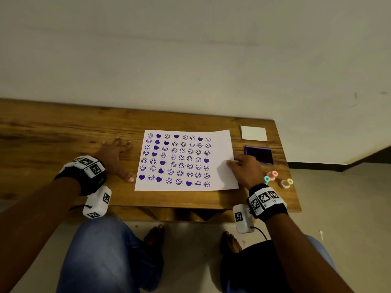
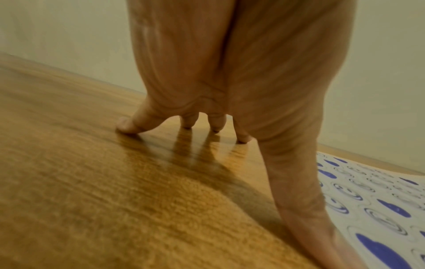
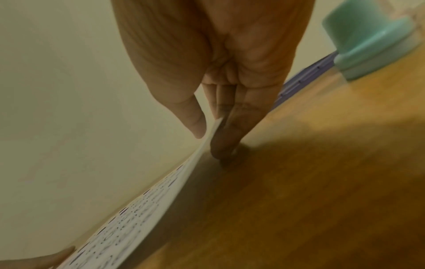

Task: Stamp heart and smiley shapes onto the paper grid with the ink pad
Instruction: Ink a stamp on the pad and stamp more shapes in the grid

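Note:
The white paper grid (image 1: pixel 220 149) lies on the wooden table (image 1: pixel 63 132), its cells filled with purple smileys and hearts. My right hand (image 1: pixel 233 163) pinches the paper's right edge; in the right wrist view the thumb (image 3: pixel 195 125) is on top and the fingers (image 3: pixel 224 143) are underneath, with the paper (image 3: pixel 161 200) raised off the wood. My left hand (image 1: pixel 118 153) rests spread on the table just left of the sheet, holding nothing; its fingertips (image 2: pixel 125 125) touch the wood beside the paper (image 2: pixel 368 200). The purple ink pad (image 1: pixel 259 155) sits open just right of my right hand.
A white lid (image 1: pixel 253 133) lies behind the ink pad. Three small stamps lie near the table's right edge: pink (image 1: pixel 272 175), teal (image 1: pixel 266 179) and beige (image 1: pixel 286 183). The teal stamp (image 3: pixel 368 40) is close to my right wrist. A wall runs behind the table.

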